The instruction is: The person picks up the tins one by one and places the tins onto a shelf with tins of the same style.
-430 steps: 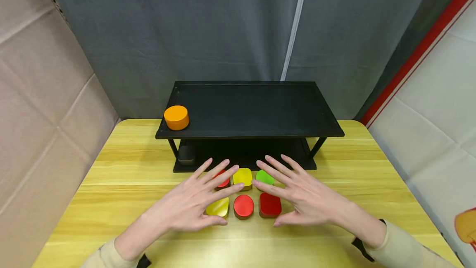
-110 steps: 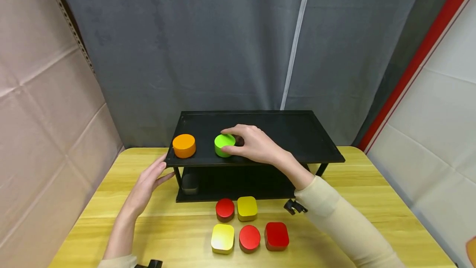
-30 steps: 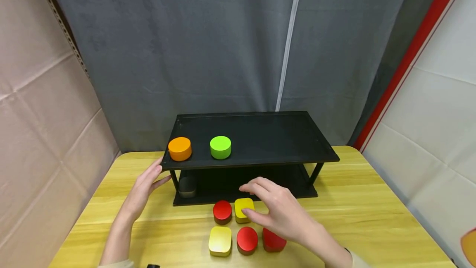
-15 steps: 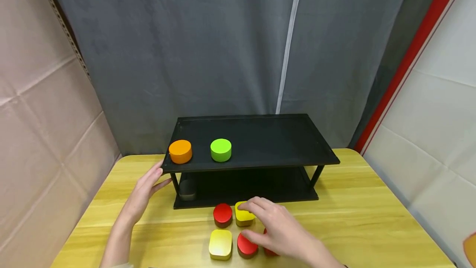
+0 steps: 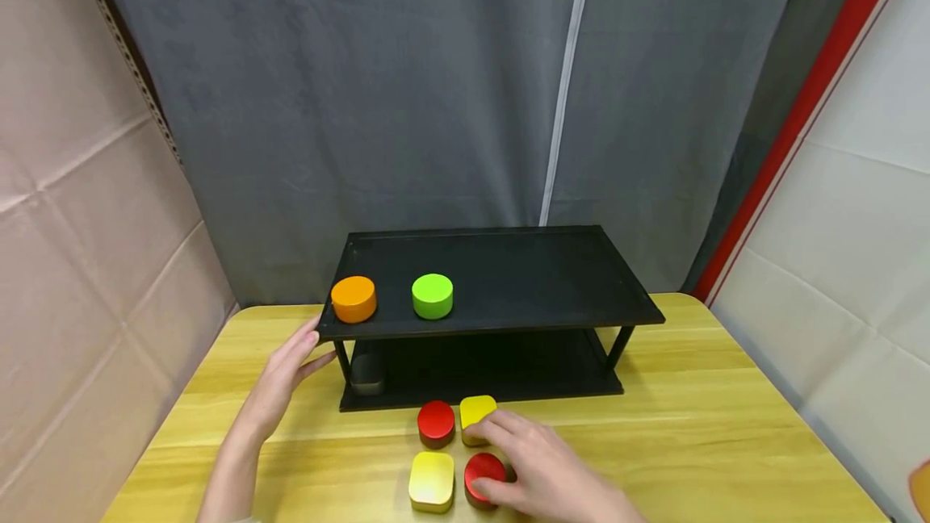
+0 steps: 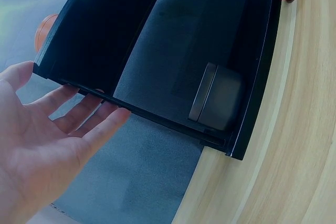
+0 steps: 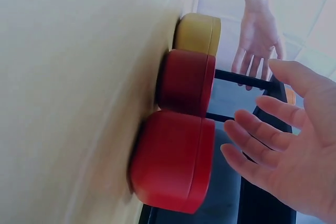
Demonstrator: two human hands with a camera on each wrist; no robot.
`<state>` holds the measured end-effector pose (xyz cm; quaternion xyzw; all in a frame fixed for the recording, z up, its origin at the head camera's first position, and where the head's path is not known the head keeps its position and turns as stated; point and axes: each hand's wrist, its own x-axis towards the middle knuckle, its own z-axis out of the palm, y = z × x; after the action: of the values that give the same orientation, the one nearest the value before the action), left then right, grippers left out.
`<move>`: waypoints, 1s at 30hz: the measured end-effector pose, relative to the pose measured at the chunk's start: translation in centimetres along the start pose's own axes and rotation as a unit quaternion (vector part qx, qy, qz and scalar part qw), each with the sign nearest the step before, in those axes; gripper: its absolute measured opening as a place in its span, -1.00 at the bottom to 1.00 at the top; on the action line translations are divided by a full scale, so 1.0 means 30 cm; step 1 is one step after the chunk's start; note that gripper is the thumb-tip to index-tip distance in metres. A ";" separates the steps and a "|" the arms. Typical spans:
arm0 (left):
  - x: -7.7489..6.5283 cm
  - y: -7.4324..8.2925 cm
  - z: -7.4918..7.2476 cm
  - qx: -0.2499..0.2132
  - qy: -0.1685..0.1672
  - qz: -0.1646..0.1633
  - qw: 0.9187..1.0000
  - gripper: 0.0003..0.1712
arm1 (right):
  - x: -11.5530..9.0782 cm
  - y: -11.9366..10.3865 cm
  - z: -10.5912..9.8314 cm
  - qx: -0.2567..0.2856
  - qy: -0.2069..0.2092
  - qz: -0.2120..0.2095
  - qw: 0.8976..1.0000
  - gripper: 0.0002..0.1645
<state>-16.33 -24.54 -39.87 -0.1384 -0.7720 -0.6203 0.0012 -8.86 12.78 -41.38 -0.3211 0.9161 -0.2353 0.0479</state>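
My left hand (image 5: 272, 387) touches the left end of a black two-tier shelf (image 5: 538, 281), its thumb at the upper edge and its fingers along the side. My right hand (image 5: 541, 466) hovers over the front row of small lidded tins, fingers spread and holding nothing. Beneath or beside it are a red round tin (image 5: 483, 470) and a red square tin (image 7: 170, 161); the square one is hidden in the head view. A yellow square tin (image 5: 475, 414), partly covered by the fingers, stands behind. An orange round tin (image 5: 353, 301) and a green round tin (image 5: 432, 297) sit on the top tier.
Another red round tin (image 5: 436, 422) and a yellow square tin (image 5: 431, 483) stand on the wooden table (image 5: 690, 442). A dark square tin (image 6: 223, 98) sits at the lower tier's left end. A grey curtain (image 5: 400, 103) hangs behind.
The green round tin has gone from the table to the top tier and been released. My left hand has come to the shelf's end. My right hand has lowered over the front row.
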 end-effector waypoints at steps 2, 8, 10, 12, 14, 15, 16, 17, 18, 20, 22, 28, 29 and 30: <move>0.001 0.001 -0.001 0.001 0.000 -0.002 1.000 -0.33 | 0.001 0.002 0.005 0.000 -0.010 0.006 1.000 -0.48; 0.002 0.006 -0.001 0.003 0.002 -0.011 1.000 -0.31 | 0.007 0.003 0.019 0.005 -0.047 0.033 0.998 -0.43; 0.002 0.005 0.000 0.003 0.002 -0.012 1.000 -0.31 | 0.010 0.006 0.026 0.004 -0.058 0.041 0.997 -0.41; 0.002 0.003 0.001 0.003 0.003 -0.012 1.000 -0.32 | 0.013 0.011 0.034 0.003 -0.066 0.046 0.997 -0.40; 0.002 0.001 0.002 0.004 0.003 -0.011 1.000 -0.32 | 0.014 0.015 0.041 0.002 -0.070 0.044 0.997 -0.39; 0.002 0.000 0.002 0.003 0.003 -0.011 1.000 -0.33 | 0.014 0.017 0.044 0.002 -0.071 0.041 0.997 -0.39; 0.001 -0.002 0.003 0.003 0.003 -0.011 1.000 -0.33 | 0.014 0.018 0.048 0.001 -0.070 0.036 0.997 -0.39; 0.000 -0.002 0.004 0.003 0.004 -0.010 1.000 -0.33 | 0.013 0.019 0.051 -0.001 -0.069 0.031 0.997 -0.39; 0.000 -0.003 0.004 0.003 0.003 -0.010 1.000 -0.32 | 0.013 0.021 0.052 -0.005 -0.069 0.024 0.997 -0.38; 0.001 -0.004 0.003 0.003 0.003 -0.010 1.000 -0.32 | 0.012 0.021 0.057 -0.012 -0.069 0.016 0.997 -0.37; 0.002 -0.003 0.003 0.003 0.003 -0.014 1.000 -0.31 | 0.013 0.022 0.059 -0.017 -0.071 0.013 0.997 -0.36; 0.004 0.002 0.003 0.003 0.004 -0.026 1.000 -0.30 | 0.016 0.017 0.062 -0.037 -0.096 0.021 0.994 -0.30; 0.004 0.002 0.003 0.003 0.004 -0.025 1.000 -0.30 | 0.016 0.016 0.062 -0.039 -0.100 0.024 0.994 -0.29; 0.003 0.002 0.004 0.002 0.003 -0.024 1.000 -0.30 | 0.017 0.014 0.063 -0.040 -0.105 0.027 0.993 -0.28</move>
<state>-16.40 -24.40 -39.83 -0.1177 -0.7766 -0.6189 -0.0109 -9.06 12.01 -43.21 -0.3207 0.9231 -0.1624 0.1369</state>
